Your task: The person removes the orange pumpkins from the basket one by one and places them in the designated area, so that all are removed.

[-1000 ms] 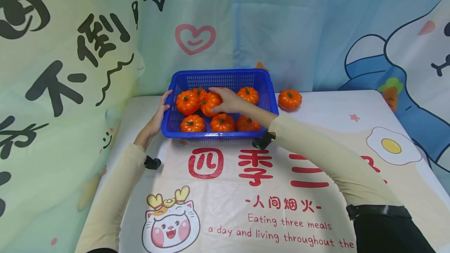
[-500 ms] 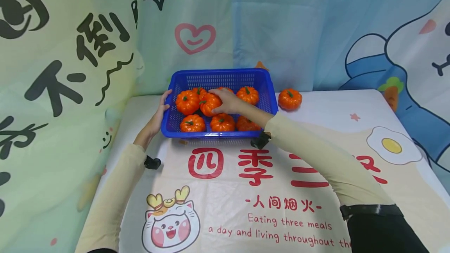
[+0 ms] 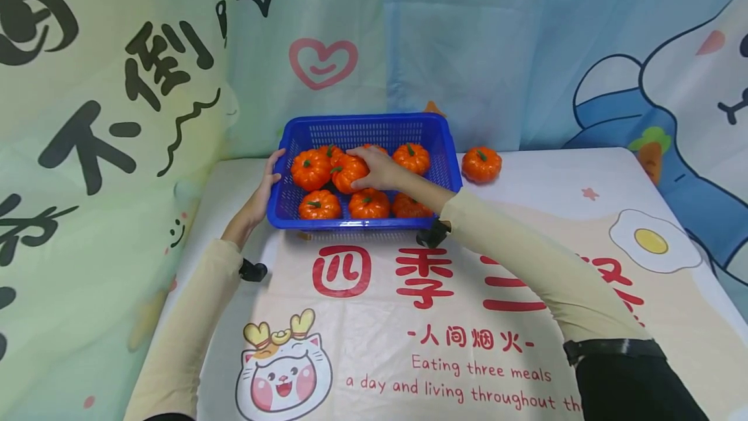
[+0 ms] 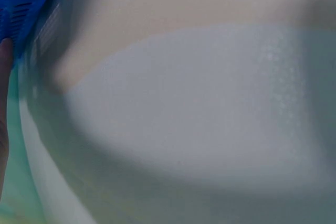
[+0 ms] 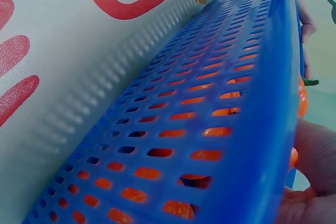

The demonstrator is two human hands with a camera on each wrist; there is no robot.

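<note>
A blue plastic basket (image 3: 356,224) stands on the table with several small orange pumpkins inside, green stems on top. My left hand (image 3: 263,193) holds the basket's left side by the rim; in the left wrist view only a strip of a finger (image 4: 4,77) shows against the basket wall. Inside the basket my right hand (image 3: 381,169) grips a pumpkin (image 3: 347,174), which sits higher than its neighbours. Seen from the right wrist, the slotted basket wall (image 5: 184,93) hides most of the pumpkins, and part of the right hand (image 5: 317,156) shows beyond the rim.
One more pumpkin (image 3: 482,165) lies on the table just right of the basket. A printed cloth (image 3: 374,343) with red characters and a cartoon cat covers the table. Patterned curtains (image 3: 467,51) hang close behind and at the left.
My right forearm has shifted slightly to the left. The hand stays on the same pumpkin, and the left hand and basket look nearly unchanged.
</note>
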